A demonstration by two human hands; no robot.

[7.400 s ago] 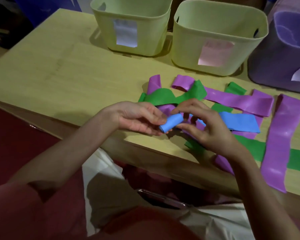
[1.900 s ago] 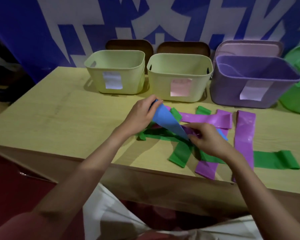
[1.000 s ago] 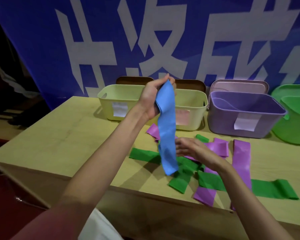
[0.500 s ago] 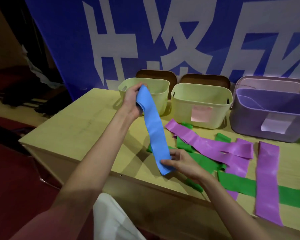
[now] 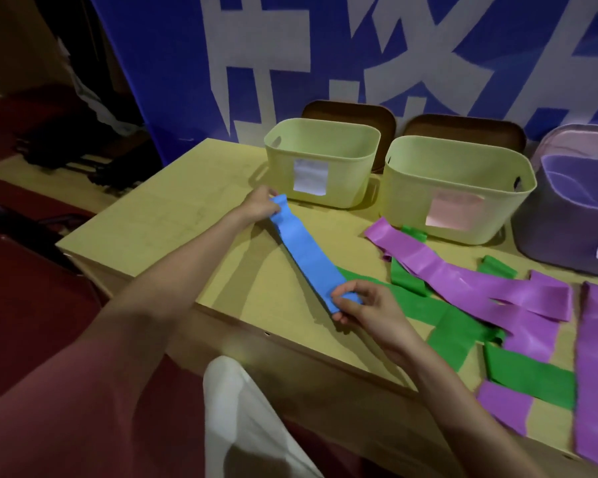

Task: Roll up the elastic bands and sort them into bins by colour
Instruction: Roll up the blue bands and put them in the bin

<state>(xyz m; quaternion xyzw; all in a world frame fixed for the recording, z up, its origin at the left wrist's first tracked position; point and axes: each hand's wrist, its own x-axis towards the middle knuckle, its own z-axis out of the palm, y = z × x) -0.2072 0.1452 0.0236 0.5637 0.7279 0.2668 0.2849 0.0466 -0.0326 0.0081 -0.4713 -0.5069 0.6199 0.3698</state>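
A blue elastic band (image 5: pixel 306 253) is stretched out flat over the wooden table (image 5: pixel 173 215), running from far left to near right. My left hand (image 5: pixel 259 205) pinches its far end close to the left yellow bin (image 5: pixel 321 160). My right hand (image 5: pixel 363 305) pinches its near end between thumb and fingers. Several purple bands (image 5: pixel 470 284) and green bands (image 5: pixel 460 332) lie tangled to the right of the blue one.
A second yellow bin (image 5: pixel 456 188) with a pink label stands in the middle, and a purple bin (image 5: pixel 567 215) stands at the far right. Brown trays lean behind the bins. The table's front edge runs just below my right hand.
My left hand has lowered the blue band's top end from the air down to the table, by the left bin. The band now lies flat and stretched between both hands.
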